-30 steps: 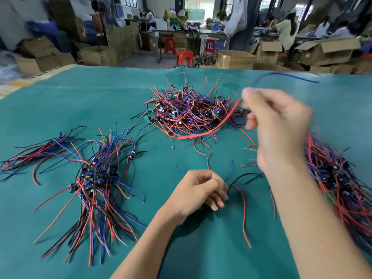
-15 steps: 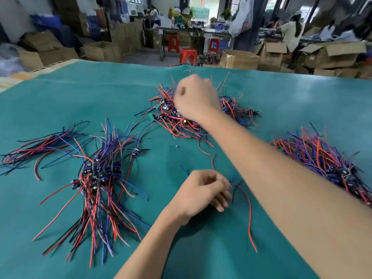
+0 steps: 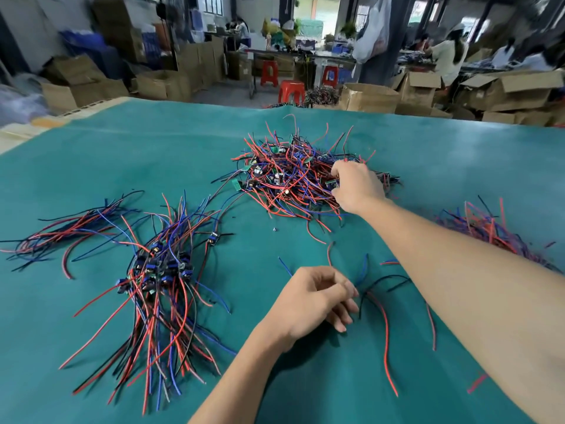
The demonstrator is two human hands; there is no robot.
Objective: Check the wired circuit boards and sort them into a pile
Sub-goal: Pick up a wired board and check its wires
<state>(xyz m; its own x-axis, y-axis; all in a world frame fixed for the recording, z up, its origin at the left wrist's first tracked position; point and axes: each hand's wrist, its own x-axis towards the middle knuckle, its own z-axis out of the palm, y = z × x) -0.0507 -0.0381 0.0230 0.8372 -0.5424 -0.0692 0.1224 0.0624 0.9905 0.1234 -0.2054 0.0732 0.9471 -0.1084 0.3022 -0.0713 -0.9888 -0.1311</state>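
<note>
Head view: right hand in the tangled heap

Head camera shows the right hand (image 3: 356,186) reaching into the tangled heap of wired boards (image 3: 293,175) mid-worktop (image 3: 122,160); its grip is hidden. Left hand (image 3: 315,298) rests loosely curled, holding nothing, beside the sorted pile (image 3: 159,270).

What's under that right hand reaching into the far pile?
The right hand lies on the far pile of red, blue and black wires and small green boards. Its fingers are hidden, so what they hold, if anything, can't be seen.
</note>
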